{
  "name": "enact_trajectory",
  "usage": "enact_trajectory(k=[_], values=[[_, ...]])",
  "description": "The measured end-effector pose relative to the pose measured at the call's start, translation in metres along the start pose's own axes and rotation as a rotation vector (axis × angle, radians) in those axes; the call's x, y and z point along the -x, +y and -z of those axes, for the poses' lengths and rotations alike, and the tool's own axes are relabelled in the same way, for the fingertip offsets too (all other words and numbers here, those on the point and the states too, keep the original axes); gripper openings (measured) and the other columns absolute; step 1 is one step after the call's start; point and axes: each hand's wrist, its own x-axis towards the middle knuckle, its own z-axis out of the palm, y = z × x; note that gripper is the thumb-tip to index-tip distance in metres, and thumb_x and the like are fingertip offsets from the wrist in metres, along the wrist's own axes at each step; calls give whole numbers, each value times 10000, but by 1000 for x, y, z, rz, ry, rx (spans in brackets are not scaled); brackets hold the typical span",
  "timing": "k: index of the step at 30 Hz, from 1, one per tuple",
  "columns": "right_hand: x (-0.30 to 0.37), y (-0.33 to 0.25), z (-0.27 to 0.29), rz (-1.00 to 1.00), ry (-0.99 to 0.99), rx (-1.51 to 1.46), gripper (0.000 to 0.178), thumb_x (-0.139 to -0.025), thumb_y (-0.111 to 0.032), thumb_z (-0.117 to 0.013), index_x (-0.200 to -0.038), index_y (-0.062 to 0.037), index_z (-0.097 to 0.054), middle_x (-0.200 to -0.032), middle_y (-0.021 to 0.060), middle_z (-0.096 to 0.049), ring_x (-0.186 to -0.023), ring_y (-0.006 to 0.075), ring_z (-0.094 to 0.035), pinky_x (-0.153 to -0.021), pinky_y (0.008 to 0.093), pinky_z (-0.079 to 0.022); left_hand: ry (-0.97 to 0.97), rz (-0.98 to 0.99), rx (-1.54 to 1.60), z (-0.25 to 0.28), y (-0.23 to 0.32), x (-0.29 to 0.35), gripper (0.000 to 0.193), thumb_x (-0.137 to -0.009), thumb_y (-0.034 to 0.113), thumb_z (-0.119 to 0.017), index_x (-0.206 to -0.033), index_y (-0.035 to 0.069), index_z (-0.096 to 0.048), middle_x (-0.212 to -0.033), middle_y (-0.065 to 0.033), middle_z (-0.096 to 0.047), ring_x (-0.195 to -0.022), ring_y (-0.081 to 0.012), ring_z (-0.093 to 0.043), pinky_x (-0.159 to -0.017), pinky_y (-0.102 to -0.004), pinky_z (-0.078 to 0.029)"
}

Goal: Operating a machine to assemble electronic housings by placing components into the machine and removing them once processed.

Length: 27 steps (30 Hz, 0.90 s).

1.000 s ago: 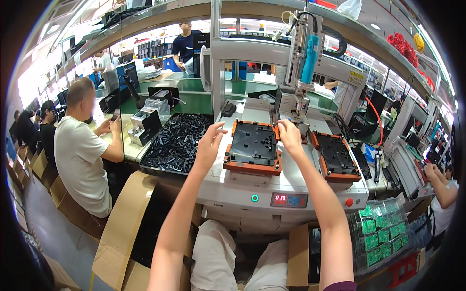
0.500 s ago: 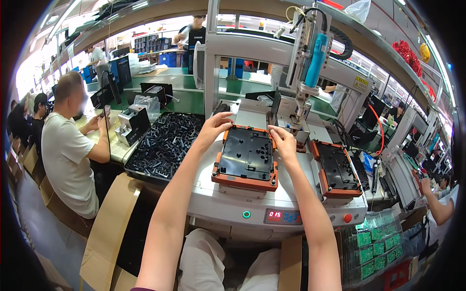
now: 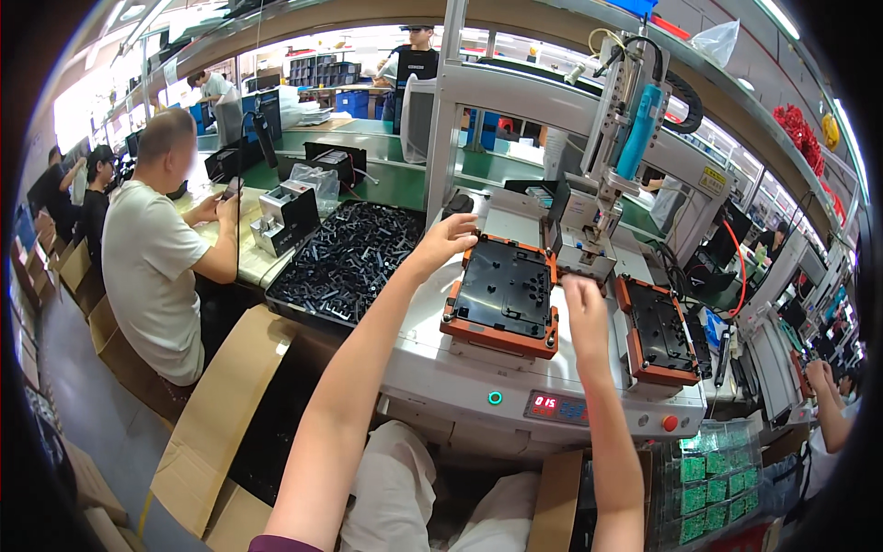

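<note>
A black plastic panel (image 3: 504, 287) with small raised posts lies in an orange-red fixture (image 3: 501, 340) on the white machine bed. My left hand (image 3: 443, 247) is at the fixture's far left corner, fingers stretched out and nothing held. Beside the fixture's right edge, apart from the panel, is my right hand (image 3: 586, 317); its fingers are loosely bent, slightly blurred, and no object shows in them. A second orange-red fixture (image 3: 664, 373) stands to the right, bearing another black panel (image 3: 664, 327).
A screwdriving machine head (image 3: 636, 138) hangs beyond the fixtures. A tray of small black parts (image 3: 345, 262) stands at left, near a seated co-worker (image 3: 152, 258). Cardboard boxes (image 3: 216, 414) flank my legs. Green circuit boards (image 3: 708, 488) lie at lower right.
My right hand has let go of the panel's far right corner and drawn back to the right. My left hand stays near the far left corner. The whole view has shifted.
</note>
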Motion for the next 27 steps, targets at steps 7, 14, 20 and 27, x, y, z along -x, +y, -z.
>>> enact_trajectory(k=[7, 14, 20, 27], values=[[68, -9, -15, 320, 137, 93, 147, -872, -157, -663, -928, -29, -618, -1038, 85, -613, -1011, 228, -539, -917, 342, -383, 291, -132, 35, 17, 42, 119, 282, -929, 60, -560, -1207, 11, -565, -1054, -95, -641, -991, -144, -608, -871, -262, -478], [62, 9, 3, 453, 48, 147, 144, -913, -153, -621, -955, -17, -649, -974, 90, -644, -973, 213, -566, -907, 336, -414, 795, 58, -332, 17, 15, 348, 214, -940, 78, -536, -1136, 5, -583, -912, -100, -643, -796, -192, -620, -731, -299, -501], [91, -7, -7, 469, 90, 127, 311, -932, -179, -587, -1163, 28, -601, -1167, 164, -608, -1108, 283, -555, -979, 345, -397, 425, 438, -827, -25, -50, 479, 528, -882, 299, -625, -1306, 32, -460, -1112, -258, -605, -1030, -435, -570, -878, -475, -463], [211, 30, -41, 620, -74, 581, 694, -858, -170, -647, -1433, 36, -317, -1475, 212, -335, -1380, 354, -294, -1128, 457, -220, 428, 467, -760, -8, -43, 476, 482, -817, 162, -629, -1265, 55, -488, -1063, -225, -608, -1005, -395, -584, -860, -442, -474]])
